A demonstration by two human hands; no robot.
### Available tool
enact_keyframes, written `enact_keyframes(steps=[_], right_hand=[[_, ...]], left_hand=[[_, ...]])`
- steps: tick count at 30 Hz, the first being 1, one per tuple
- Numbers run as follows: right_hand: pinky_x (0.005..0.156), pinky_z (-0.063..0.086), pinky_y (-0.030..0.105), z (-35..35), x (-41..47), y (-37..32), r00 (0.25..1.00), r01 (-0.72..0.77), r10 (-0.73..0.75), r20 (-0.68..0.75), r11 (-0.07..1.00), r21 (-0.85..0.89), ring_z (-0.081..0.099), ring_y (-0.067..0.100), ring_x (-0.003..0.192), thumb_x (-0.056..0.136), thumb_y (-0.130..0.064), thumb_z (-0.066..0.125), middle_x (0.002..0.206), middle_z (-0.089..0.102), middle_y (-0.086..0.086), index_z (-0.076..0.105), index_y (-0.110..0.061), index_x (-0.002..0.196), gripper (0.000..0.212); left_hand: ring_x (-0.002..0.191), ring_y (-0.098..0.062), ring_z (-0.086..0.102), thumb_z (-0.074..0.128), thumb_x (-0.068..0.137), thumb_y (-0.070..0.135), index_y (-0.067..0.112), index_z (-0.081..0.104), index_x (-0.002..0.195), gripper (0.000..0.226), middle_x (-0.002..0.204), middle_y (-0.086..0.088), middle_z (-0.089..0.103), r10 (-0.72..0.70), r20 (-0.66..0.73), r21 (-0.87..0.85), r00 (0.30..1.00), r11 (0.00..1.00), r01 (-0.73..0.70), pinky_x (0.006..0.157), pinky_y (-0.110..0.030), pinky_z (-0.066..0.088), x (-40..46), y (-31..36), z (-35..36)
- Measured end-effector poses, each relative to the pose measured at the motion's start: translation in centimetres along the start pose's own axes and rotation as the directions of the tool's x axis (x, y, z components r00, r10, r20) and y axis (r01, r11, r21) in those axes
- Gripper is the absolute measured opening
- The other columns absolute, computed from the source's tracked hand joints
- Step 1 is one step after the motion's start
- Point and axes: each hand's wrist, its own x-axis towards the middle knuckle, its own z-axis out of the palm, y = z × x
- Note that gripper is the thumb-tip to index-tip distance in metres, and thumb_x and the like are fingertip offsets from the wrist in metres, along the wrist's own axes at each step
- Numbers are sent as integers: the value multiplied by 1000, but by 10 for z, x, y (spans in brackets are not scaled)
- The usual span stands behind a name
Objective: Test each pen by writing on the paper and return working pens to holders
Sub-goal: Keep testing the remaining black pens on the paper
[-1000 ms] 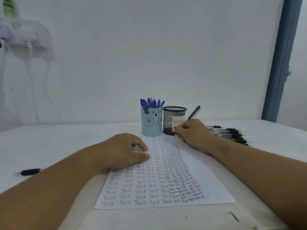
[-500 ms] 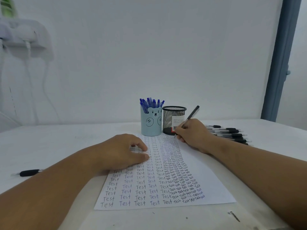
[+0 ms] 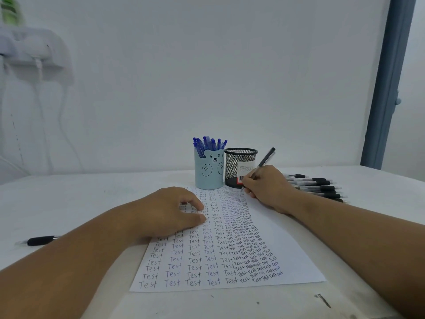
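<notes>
Black plastic marks the pen [image 3: 264,163] now under test; it is pinched low on its barrel by the right hand [image 3: 268,188], fingers curled around it, with the tip set on the paper [image 3: 299,261] near the sheet's far edge, at about 1 o'clock from the sheet's middle. The upper end of the barrel leans away toward 1 o'clock, passing in front of the mesh holder [image 3: 240,166]. The paper is pinned flat by the left hand [image 3: 170,212], which rests on its left half with fingers loosely bent and holding nothing.

A pen of this kind is judged to be light, stiff and smooth, so a grip close to the tip is best for writing, while a hold nearer mid-barrel would suit dropping it into a holder. The sheet is thin and likely to slide or crease unless it is kept pressed down.

Behind the sheet, at 12 o'clock, the blue bear holder [image 3: 209,172] is packed with blue pens [image 3: 208,143]; the mesh holder just beside it appears to hold no pens. A row of black pens [image 3: 317,187] lies at 2 o'clock behind the right wrist, presumably awaiting test. One more black pen [image 3: 40,240] lies well apart at 9 o'clock.
</notes>
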Motion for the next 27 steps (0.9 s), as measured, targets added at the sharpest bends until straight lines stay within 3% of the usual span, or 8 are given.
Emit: enact_keyframes(steps=[5, 15, 23, 27], right_hand=[[67, 58, 41, 0, 2, 0, 999, 35, -35, -2, 998, -60, 61, 18, 60, 93, -15, 58, 71, 73, 13, 72, -5, 67, 31], [65, 56, 33, -1, 3, -1, 999, 49, -52, -13, 988, -147, 61, 15, 58, 95, -17, 58, 70, 73, 10, 72, -5, 69, 32], [45, 42, 14, 0, 3, 1, 997, 61, -68, -33, 982, -179, 52, 8, 46, 94, -18, 56, 60, 68, 4, 70, -3, 67, 34], [49, 42, 21, -1, 4, 1, 998, 56, -63, -31, 979, -194, 51, 11, 48, 95, -18, 56, 65, 70, 9, 70, 1, 71, 33]], left_hand=[[118, -1, 47, 65, 89, 56, 43, 64, 118, 32, 136, 21, 51, 1, -1, 2, 1000, 1000, -1, 99, -23, 34, 0, 0, 0], [120, -1, 47, 65, 90, 56, 43, 64, 119, 32, 138, 21, 51, 2, 4, 14, 1000, 1000, -3, 101, -23, 35, 0, 0, 0], [118, 0, 44, 64, 91, 55, 43, 63, 121, 33, 136, 22, 50, 2, 7, 12, 1000, 1000, -2, 99, -22, 32, -1, 1, 0], [115, 1, 45, 64, 91, 55, 43, 63, 122, 33, 134, 23, 51, 3, 8, 12, 1000, 1000, -3, 96, -21, 33, -1, 2, -1]])
